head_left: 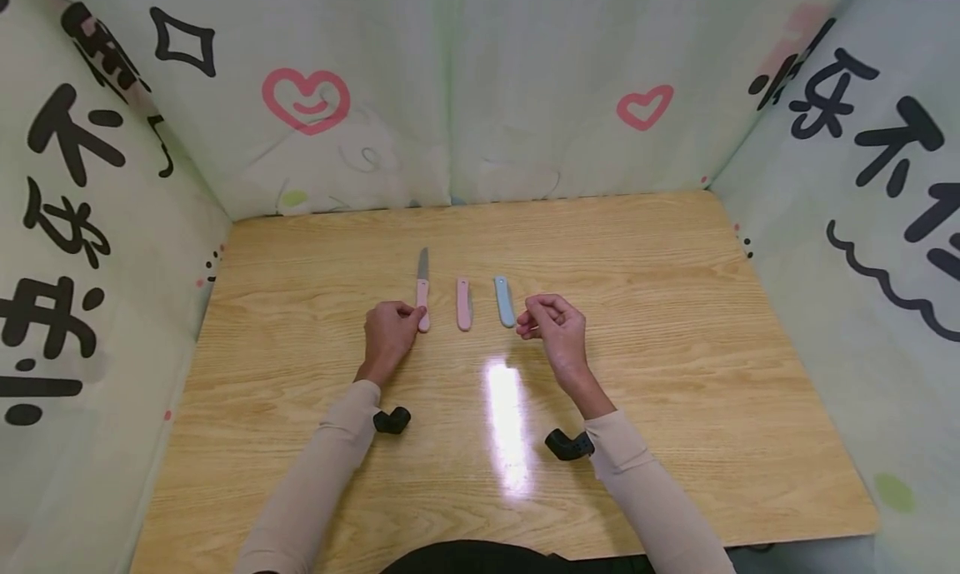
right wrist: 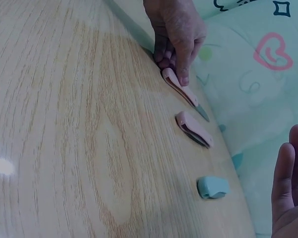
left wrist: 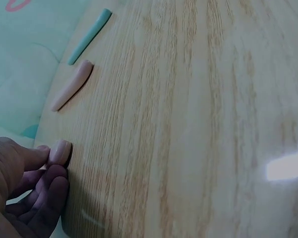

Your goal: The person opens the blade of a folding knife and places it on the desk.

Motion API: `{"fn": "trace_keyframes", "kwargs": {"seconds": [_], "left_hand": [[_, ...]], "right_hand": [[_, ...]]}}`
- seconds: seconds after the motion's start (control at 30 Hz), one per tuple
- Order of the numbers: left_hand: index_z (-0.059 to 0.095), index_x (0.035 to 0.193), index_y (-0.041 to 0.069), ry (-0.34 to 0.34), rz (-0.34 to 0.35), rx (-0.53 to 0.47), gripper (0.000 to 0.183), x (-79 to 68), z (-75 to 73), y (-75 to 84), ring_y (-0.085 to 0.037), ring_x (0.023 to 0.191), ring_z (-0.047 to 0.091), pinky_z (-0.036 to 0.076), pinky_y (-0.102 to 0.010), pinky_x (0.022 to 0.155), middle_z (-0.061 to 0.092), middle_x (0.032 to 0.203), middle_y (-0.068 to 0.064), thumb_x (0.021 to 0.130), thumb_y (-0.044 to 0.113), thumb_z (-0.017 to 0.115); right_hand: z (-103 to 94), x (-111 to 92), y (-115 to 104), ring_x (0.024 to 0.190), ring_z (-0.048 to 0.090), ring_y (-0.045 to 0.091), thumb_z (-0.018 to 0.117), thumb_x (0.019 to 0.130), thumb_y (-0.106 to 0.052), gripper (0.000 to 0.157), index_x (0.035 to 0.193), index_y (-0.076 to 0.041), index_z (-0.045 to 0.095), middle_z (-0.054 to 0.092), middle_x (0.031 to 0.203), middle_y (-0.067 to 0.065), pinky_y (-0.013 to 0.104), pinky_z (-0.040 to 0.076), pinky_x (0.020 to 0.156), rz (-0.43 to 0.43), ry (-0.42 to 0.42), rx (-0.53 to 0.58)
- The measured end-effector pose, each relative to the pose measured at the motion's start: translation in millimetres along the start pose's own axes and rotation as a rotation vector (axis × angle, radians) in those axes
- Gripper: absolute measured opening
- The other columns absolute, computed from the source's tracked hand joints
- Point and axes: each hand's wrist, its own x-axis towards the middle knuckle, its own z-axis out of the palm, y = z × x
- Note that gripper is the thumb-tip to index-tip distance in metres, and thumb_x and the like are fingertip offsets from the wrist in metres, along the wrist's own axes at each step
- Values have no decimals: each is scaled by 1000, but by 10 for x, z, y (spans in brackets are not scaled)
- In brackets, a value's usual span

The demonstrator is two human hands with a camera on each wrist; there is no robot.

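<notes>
My left hand [head_left: 392,334] pinches the lower end of an unfolded pink folding knife [head_left: 423,295] between thumb and fingers. The knife lies on the table with its grey blade [right wrist: 202,112] pointing away from me. To its right lies a folded pink knife [head_left: 464,304], its blade edge showing along one side. Further right is a folded light blue knife [head_left: 504,301]. Just right of that blue knife hovers my right hand [head_left: 557,328], fingers loosely bent, holding nothing. In the left wrist view, only the handle end of the gripped knife [left wrist: 60,152] shows.
A wood-grain table [head_left: 660,374] lies under everything, with a bright light reflection near its middle. Pale fabric walls [head_left: 525,74] with drawn hearts and black characters enclose its back and both sides. Dark wrist mounts [head_left: 392,421] stick out from both sleeves.
</notes>
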Motion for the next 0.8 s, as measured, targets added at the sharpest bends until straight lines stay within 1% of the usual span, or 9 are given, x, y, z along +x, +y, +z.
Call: {"fn": "trace_keyframes", "kwargs": {"seconds": [0.1,0.3,0.57,0.8], "left_hand": [[79,89,1,-6,2,2,26,4,-8,3,-20,68,66,51,-33,59,73,79,-8,96,26,73],[80,91,0,-13,31,32,28,20,-16,5,-22,71,68,54,-38,63,74,81,-10,97,26,72],[80,95,0,-23,37,58,29,29,-17,8,-23,75,69,55,-40,67,75,85,-11,98,27,71],[79,95,-2,2,49,46,28,17,-12,-4,-23,74,69,56,-40,65,75,84,-12,98,25,72]], "right_hand": [[2,-6,-1,65,68,13,61,103,-8,24,108,15,59,71,78,3,27,58,62,10,-3,-4],[1,-11,-7,64,68,13,62,103,-8,18,104,10,62,70,77,5,27,58,62,32,8,-7],[-4,4,-4,61,66,12,63,102,-7,17,103,10,63,69,75,5,25,56,60,30,25,-16],[-16,2,-3,61,66,12,63,101,-7,15,102,9,63,69,75,5,25,56,60,40,24,-25]]}}
